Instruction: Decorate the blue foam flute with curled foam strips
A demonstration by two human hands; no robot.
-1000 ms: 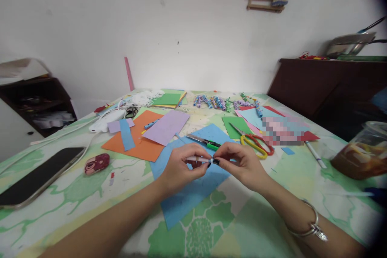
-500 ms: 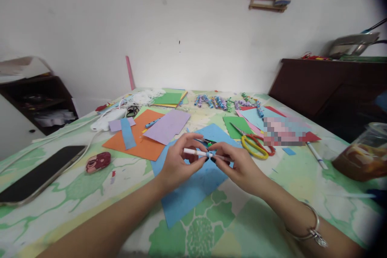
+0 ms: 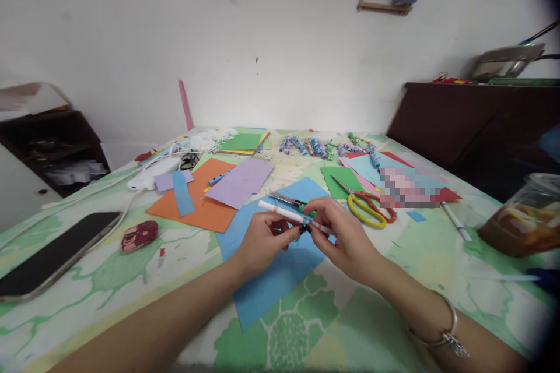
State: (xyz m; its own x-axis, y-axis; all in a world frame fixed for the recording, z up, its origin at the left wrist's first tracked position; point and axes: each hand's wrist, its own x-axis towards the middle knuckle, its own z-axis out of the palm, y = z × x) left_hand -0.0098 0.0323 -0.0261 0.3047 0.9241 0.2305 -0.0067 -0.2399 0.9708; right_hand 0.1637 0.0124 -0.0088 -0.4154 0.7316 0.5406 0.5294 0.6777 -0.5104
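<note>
Above a blue paper sheet (image 3: 280, 288), a slim white marker (image 3: 280, 210) slants between my two hands, with a bit of blue around its middle. The fingers of my left hand (image 3: 265, 242) are closed around the marker from below. My right hand (image 3: 343, 239) pinches its other end, and the fingertips of both hands meet near the blue part. What lies under the fingertips is partly hidden. Just behind the hands, scissors with green-and-black handles (image 3: 285, 199) rest on the blue sheet.
Yellow-and-red scissors (image 3: 367, 210) lie on the right, near a green paper (image 3: 341, 182). Orange paper (image 3: 192, 213) and purple paper (image 3: 242, 182) lie left. Several rolled paper pieces (image 3: 317, 147) sit at the back. A phone (image 3: 61, 250) lies left; a drink cup (image 3: 525, 221) stands right.
The marker has tilted, its left end now higher and showing more. My left fingers have come down off its top, uncovering more of the green-handled scissors. The view has shifted slightly.
</note>
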